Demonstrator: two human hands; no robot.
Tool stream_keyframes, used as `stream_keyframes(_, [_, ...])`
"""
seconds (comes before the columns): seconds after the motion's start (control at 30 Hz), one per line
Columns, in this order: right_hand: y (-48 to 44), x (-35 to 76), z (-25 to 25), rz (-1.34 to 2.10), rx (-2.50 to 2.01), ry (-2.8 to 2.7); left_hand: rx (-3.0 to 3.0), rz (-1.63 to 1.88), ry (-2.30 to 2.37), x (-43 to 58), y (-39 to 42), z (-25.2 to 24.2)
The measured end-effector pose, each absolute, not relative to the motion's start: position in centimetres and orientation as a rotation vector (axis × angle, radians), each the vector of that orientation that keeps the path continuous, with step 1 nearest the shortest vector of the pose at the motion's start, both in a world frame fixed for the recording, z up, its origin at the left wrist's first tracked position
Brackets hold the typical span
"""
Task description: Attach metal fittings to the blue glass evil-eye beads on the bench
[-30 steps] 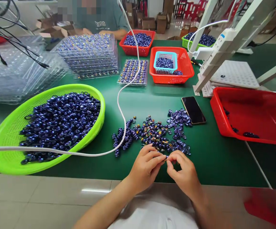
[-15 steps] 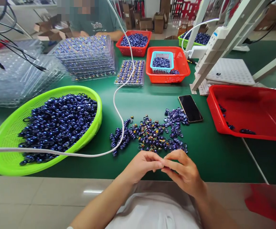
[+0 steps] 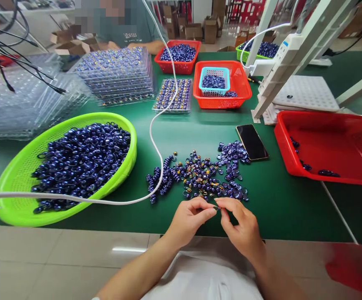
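Where left hand and right hand meet, their closed fingers pinch a tiny piece between them.

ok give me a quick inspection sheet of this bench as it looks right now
surface: green table mat, pale edge strip nearest the person
job's things: small piece pinched between both hands; loose pile of blue pieces just beyond; green basket heaped with the same
clutter: phone face up beside the pile; red tray with a few pieces
grippers: left hand and right hand fingertip to fingertip, both shut on the piece
cables: white cable runs over the basket and the pile's left edge; black cables hang at far left
surroundings: stacked clear trays, red baskets, a person across the table, cartons behind
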State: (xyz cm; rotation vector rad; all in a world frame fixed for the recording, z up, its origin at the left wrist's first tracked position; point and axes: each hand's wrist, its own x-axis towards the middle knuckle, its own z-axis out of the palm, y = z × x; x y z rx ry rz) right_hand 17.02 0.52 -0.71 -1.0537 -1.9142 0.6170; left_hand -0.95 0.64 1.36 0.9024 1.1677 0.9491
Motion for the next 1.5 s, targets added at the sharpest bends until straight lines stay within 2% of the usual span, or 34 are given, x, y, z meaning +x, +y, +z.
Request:
stream_keyframes(0.43, [0.9,16.1,-0.9,0.772,-0.913,-2.033,1.082,0.978,1.247,-2.6,-1.3,0.8])
stream_keyframes(0.57, [1.1,16.1,-0.8,0.810,-0.922,-2.048,1.450,0.962,1.350,-4.4,-1.1,0.8])
stream_keyframes(0.67, [1.3,16.6,-0.6,0.811,-0.938,-2.045,1.877,1.016,1.614,-6.4,0.6,0.4])
stream_keyframes(0.77, [1.3,16.8,-0.6,0.817,-0.947,-2.028,2.215,0.827,1.836,-7.9,3.1,0.1])
stream_keyframes(0.87, [1.1,16.8,-0.7,0.825,-0.944,-2.014,2.384,0.564,1.855,-8.6,5.0,0.2])
stream_keyframes(1.03, [0.9,17.0,-1.0,0.830,-0.967,-1.984,2.423,0.212,1.831,-9.3,5.2,1.2])
stream_keyframes(1.17, [1.0,17.0,-1.2,0.824,-0.966,-1.977,2.408,0.080,1.806,-9.9,4.9,2.0])
stream_keyframes(1.5, [0.8,17.6,-1.0,0.885,-0.976,-1.962,2.332,0.362,1.720,-10.8,3.3,1.2])
